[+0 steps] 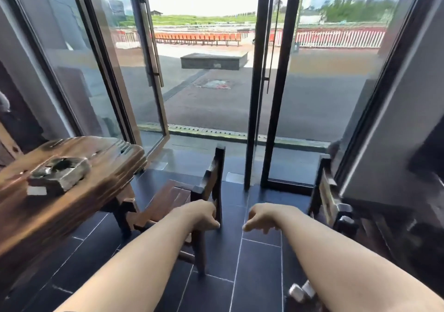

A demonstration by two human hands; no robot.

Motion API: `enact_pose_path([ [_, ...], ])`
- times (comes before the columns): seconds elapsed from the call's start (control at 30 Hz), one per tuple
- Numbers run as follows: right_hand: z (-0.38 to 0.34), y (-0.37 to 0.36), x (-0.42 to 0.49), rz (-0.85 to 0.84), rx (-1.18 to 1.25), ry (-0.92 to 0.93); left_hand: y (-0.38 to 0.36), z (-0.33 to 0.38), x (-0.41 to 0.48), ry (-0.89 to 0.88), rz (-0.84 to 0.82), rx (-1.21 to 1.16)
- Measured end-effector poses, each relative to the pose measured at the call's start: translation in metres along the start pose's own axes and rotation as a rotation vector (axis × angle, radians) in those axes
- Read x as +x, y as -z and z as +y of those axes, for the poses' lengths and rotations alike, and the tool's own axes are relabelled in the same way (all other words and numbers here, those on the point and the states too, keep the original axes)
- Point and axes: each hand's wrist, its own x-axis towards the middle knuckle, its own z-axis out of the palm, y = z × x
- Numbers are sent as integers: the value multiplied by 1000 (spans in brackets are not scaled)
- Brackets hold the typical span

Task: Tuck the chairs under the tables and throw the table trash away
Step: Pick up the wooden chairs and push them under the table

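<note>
Nearest the lens: two bare forearms reaching forward. Left grip [204,216] curled round the rear post of the chair [168,196]. Right grip [260,219] loosely curled, holding nothing, just beside it. Chair standing out from the worktop [108,162], seat facing it, not yet tucked. Place the right grip on the backrest too, then push low and square, sliding the legs across the tiles without tipping. Leave the ashtray [58,173] and white scrap [36,190] until afterwards.
</note>
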Motion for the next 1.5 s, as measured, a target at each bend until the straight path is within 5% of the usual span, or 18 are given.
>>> enact_pose_path([
  [0.63,69,50,46,347,403,-685,90,96,231,-842,-126,530],
  [1.5,213,-46,-32,425,1146,-1239,-19,387,259,-1502,-356,1035],
])
